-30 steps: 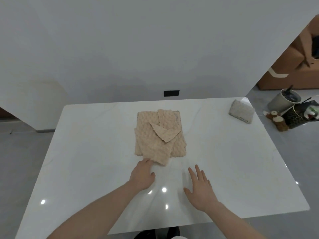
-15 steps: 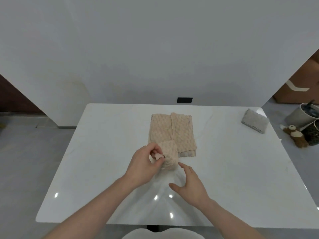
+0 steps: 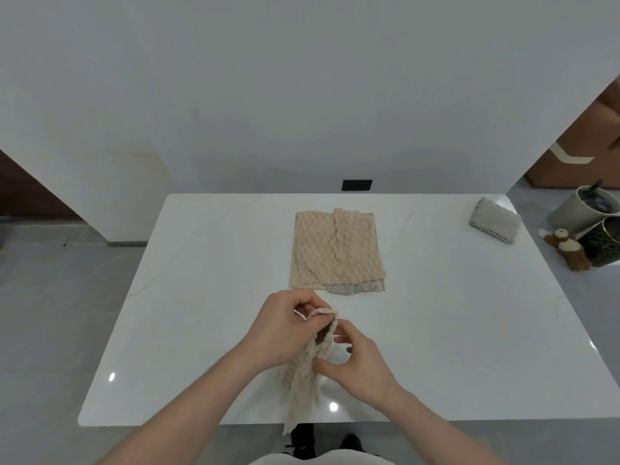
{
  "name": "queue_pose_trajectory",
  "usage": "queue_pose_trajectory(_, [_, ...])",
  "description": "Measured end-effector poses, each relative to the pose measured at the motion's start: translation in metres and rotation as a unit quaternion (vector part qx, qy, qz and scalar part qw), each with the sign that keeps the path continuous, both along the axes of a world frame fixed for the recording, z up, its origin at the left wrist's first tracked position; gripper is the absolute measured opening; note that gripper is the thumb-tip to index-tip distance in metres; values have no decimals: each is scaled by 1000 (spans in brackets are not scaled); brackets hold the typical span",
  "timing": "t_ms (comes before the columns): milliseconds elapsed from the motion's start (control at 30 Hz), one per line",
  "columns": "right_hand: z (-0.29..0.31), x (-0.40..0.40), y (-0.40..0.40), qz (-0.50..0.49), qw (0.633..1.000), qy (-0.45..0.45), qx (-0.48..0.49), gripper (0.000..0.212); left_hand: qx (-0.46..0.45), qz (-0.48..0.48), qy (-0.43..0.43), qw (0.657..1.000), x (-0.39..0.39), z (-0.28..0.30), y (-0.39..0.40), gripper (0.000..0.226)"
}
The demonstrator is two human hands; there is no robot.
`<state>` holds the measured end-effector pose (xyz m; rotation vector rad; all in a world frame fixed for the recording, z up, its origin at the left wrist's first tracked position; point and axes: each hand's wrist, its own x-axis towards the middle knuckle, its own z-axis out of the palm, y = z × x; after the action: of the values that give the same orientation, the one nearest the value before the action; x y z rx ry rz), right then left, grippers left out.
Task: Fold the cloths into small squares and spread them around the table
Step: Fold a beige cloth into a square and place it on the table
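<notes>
A beige textured cloth [image 3: 302, 380] hangs bunched over the near part of the white table [image 3: 201, 297]. My left hand [image 3: 285, 327] pinches its top edge. My right hand [image 3: 359, 360] holds the same cloth just to the right, thumb and fingers on its side. Farther back at the table's middle lies a flat stack of beige cloths [image 3: 337, 253], with a grey one showing at the bottom edge. A folded grey cloth [image 3: 495, 224] sits at the far right corner.
A white wall stands just behind the table, with a black socket [image 3: 356, 185] low on it. To the right, on the floor, are a pale cup [image 3: 580, 209], a dark patterned container [image 3: 604, 243] and a small brown plush toy [image 3: 567, 250]. Cardboard boxes stand beyond.
My left hand took one beige cloth off the stack and pulled it toward me. My right hand rose from the table and now holds that cloth too. The cloth now hangs loose.
</notes>
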<state>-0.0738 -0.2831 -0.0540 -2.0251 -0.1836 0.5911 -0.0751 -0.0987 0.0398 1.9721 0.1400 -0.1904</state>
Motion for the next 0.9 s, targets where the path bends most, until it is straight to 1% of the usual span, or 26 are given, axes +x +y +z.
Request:
queue_pose_trajectory(67, [3,-3,5,-3,1000,0,-5,63,-16,-6,0,1000,-1,-3,1,13])
queue_pose_trajectory(100, [2,-3,6,-12,1000,3,-7,59,-16,-9,3,1000,-1,-6,2,12])
queue_pose_trajectory(233, [-9,-7,1,-51,998,-8,-37,26,-9,-11,14,1000,-1,-12,5,12])
queue_pose_trajectory(267, [-12,-6,-2,-55,997,-13,-47,24,-10,-10,15,1000,-1,-13,6,11])
queue_pose_trajectory(400, [-14,-5,-21,-82,993,-41,-75,33,-6,-5,1,1000,-2,-17,12,9])
queue_pose_trajectory(467, [-17,-5,-34,-95,989,-65,-89,29,4,-1,-11,1000,-2,-20,16,10])
queue_pose_trajectory(600, [-15,-7,-58,-117,985,-77,-105,27,16,8,-8,1000,-4,-22,22,11])
queue_pose_trajectory(700, [-8,-9,-71,-99,988,-65,-99,17,17,3,-2,1000,-10,-20,21,11])
queue_pose_trajectory(733, [-5,-11,-71,-80,990,-55,-98,17,14,-3,1,1000,-13,-18,18,11])
queue_pose_trajectory(833, [-2,-20,-66,-10,994,-45,-103,45,9,-24,11,1000,-25,-12,1,9])
queue_pose_trajectory(900, [-1,-25,-60,27,994,-46,-95,57,4,-34,9,999,-33,-6,-13,9])
